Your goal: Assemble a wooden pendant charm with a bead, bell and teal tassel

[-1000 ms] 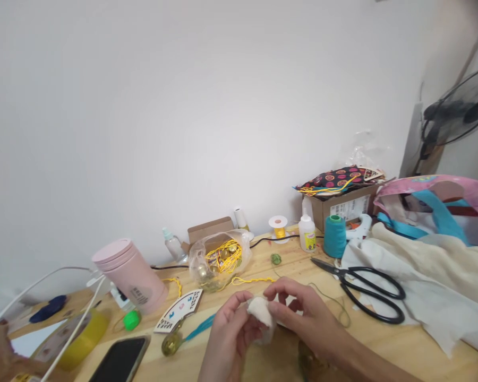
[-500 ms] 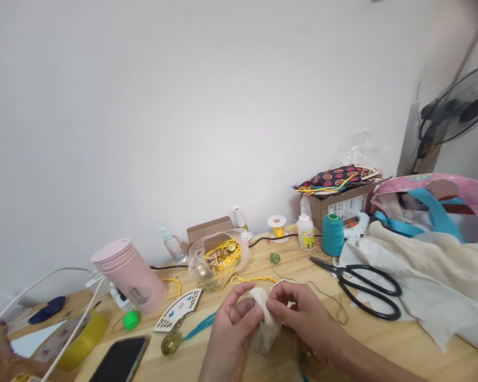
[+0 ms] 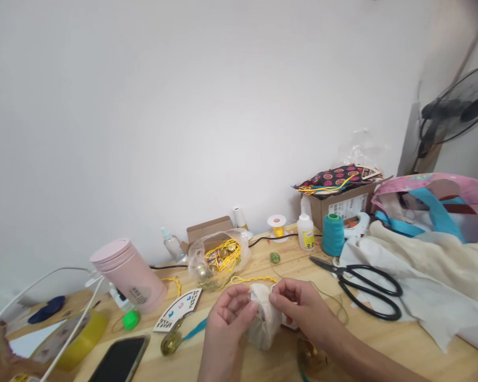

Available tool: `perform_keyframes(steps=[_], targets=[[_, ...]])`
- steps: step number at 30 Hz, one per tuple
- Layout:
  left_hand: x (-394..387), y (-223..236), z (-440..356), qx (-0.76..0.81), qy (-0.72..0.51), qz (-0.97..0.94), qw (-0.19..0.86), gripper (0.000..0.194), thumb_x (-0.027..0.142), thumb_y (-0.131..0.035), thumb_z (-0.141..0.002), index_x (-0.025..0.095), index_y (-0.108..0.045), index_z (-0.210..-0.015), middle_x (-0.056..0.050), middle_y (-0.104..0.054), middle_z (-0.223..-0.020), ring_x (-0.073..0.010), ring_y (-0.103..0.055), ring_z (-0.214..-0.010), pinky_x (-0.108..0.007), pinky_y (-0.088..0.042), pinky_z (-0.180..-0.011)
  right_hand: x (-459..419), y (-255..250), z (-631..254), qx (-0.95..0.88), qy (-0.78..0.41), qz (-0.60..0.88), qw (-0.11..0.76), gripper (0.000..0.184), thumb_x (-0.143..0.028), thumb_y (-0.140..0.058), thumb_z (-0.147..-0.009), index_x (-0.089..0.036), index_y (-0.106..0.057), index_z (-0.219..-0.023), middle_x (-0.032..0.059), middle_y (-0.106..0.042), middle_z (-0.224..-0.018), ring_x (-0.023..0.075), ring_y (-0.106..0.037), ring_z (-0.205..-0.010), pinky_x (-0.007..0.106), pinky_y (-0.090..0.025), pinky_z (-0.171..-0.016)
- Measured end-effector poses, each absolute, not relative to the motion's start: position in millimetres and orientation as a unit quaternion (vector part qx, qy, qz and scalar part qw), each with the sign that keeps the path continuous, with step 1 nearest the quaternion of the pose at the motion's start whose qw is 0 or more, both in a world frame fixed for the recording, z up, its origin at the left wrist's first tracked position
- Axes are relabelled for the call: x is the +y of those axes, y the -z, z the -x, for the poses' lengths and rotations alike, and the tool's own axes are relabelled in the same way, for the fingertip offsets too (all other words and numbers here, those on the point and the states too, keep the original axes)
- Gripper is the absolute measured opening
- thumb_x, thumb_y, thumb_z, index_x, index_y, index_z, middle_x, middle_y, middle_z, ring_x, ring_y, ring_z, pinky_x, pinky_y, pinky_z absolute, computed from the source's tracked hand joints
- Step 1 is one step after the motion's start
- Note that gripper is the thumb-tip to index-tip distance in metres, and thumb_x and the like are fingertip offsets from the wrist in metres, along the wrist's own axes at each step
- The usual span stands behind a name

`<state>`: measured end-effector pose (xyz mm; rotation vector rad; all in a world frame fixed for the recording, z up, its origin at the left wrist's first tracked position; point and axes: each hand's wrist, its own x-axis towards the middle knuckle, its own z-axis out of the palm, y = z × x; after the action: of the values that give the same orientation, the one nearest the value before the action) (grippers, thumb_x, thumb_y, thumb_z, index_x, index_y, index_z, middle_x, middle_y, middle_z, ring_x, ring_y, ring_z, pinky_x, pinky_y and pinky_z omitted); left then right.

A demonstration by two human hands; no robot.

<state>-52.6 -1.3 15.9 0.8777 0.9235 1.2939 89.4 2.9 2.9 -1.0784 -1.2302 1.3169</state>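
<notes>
A small piece of cream-white cloth [image 3: 266,324], gathered like a little pouch, is held up between my two hands just above the table. My left hand [image 3: 231,318] pinches its left edge between thumb and fingers. On the other side, my right hand [image 3: 298,305] is closed on the cloth's upper right edge. Whether a needle or thread is in the fingers is too small to tell. Below my right wrist lies a brass bell [image 3: 311,354], partly hidden. A fan-shaped wooden piece [image 3: 179,310] and another brass bell [image 3: 169,344] with a blue ribbon lie left of my hands.
Black scissors [image 3: 354,281] and white fabric [image 3: 418,289] lie to the right. Behind are a teal thread cone [image 3: 332,236], a glue bottle [image 3: 306,233] and a plastic bag of bells and yellow cord [image 3: 223,257]. A pink tumbler [image 3: 129,276], phone [image 3: 119,361] and yellow tape roll [image 3: 79,339] stand left.
The cloth has turned slightly and its folds sit differently. Both hands have shifted a little, with the left fingers moving closer in to the cloth.
</notes>
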Motion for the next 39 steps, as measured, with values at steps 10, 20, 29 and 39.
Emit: perform_keyframes(steps=[10, 20, 29, 39], targets=[[-5, -18, 46, 0.434, -0.531, -0.458, 0.566, 0.020, 0.014, -0.072, -0.055, 0.014, -0.060, -0.072, -0.002, -0.067, -0.063, -0.0117, -0.060, -0.060, -0.018, -0.047, -0.057, -1, 3, -92, -0.563, -0.499, 0.412, 0.514, 0.023, -0.035, -0.056, -0.072, -0.013, -0.058, -0.067, -0.0031, -0.047, -0.055, 0.0076, -0.038, -0.050, 0.018, -0.031, -0.044], [-3, -9, 46, 0.408, -0.542, -0.386, 0.625, 0.025, 0.014, -0.074, -0.052, 0.014, -0.060, -0.072, -0.001, -0.066, -0.059, -0.0094, -0.058, -0.053, -0.018, -0.045, -0.052, 1, 1, -92, -0.539, -0.519, 0.412, 0.521, 0.025, -0.036, -0.061, -0.067, -0.012, -0.060, -0.063, -0.0030, -0.048, -0.051, 0.0072, -0.038, -0.047, 0.018, -0.030, -0.043], [-2, -8, 48, 0.390, -0.544, -0.350, 0.656, 0.025, 0.013, -0.072, -0.056, 0.014, -0.059, -0.077, -0.003, -0.066, -0.067, -0.0112, -0.059, -0.060, -0.020, -0.046, -0.057, 4, 4, -91, -0.478, -0.592, 0.389, 0.519, 0.030, -0.041, -0.064, -0.062, -0.012, -0.060, -0.062, -0.0050, -0.048, -0.047, 0.0052, -0.038, -0.041, 0.017, -0.030, -0.040], [1, -3, 49, 0.413, -0.524, -0.406, 0.624, 0.025, 0.015, -0.072, -0.057, 0.014, -0.060, -0.079, -0.004, -0.068, -0.067, -0.0118, -0.060, -0.062, -0.020, -0.046, -0.059, -1, -2, -90, -0.545, -0.503, 0.421, 0.523, 0.021, -0.031, -0.061, -0.067, -0.011, -0.061, -0.062, -0.0039, -0.047, -0.050, 0.0063, -0.037, -0.046, 0.018, -0.029, -0.042]])
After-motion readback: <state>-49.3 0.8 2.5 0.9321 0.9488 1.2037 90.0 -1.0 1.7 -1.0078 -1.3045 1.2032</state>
